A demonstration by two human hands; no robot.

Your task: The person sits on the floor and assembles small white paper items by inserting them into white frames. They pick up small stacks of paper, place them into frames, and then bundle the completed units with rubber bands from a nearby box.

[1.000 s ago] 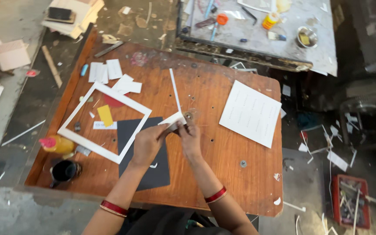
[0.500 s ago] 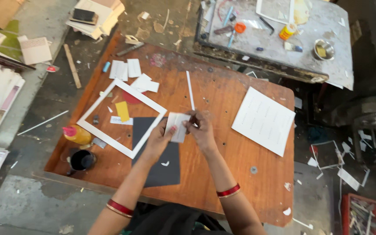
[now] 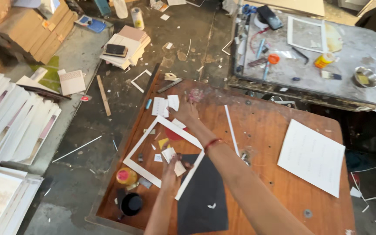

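Observation:
My left hand (image 3: 169,169) holds a small white card piece (image 3: 179,169) over the lower right side of a white rectangular frame (image 3: 142,139) lying on the brown wooden table (image 3: 266,130). My right hand (image 3: 188,112), with a red bangle on its wrist, is stretched across the frame to the far edge of the table. Its fingers lie beside several small white cards (image 3: 159,106) and a pink stain (image 3: 195,95). A black sheet (image 3: 203,196) lies under the frame's near corner. Red and yellow scraps (image 3: 172,135) sit inside the frame.
A thin white strip (image 3: 231,130) and a large white sheet (image 3: 312,156) lie on the table to the right. A yellow glue bottle (image 3: 126,176) and black cup (image 3: 131,203) stand at the near left corner. A cluttered grey worktable (image 3: 353,48) is behind. Stacks of boards (image 3: 14,126) fill the floor at left.
Both hands were together on the small white piece. Now my right hand has let go and reached to the far edge by the white cards; my left hand keeps the piece.

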